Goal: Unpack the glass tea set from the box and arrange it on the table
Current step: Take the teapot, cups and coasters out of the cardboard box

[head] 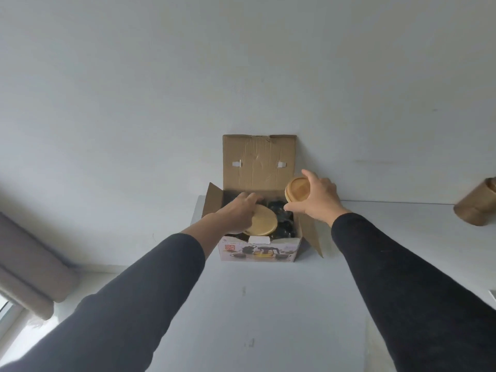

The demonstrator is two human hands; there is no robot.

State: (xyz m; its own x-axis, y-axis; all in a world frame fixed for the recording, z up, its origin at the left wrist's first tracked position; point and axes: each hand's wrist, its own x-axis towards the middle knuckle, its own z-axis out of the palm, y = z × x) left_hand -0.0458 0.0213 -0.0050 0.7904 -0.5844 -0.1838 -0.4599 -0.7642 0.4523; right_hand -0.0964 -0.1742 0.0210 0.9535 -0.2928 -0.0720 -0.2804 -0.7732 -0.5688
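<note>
You're mid-unpacking: your right hand [319, 200] grips a small wooden lid [297, 189] above the box [257, 248]; your left hand [239, 213] closes over the larger wooden lid [264, 222] inside. Next, set the small one on the worktop [268, 304].

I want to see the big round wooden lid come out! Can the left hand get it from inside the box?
Probably yes. The left hand already rests on the big wooden lid, the box flaps stand open, and the right hand is off to the side holding a smaller lid.

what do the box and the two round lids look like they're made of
Box: corrugated cardboard, raw brown flaps, printed white front. Small lid in the right hand and large lid under the left hand: pale tan, matte, probably bamboo or wood.
</note>
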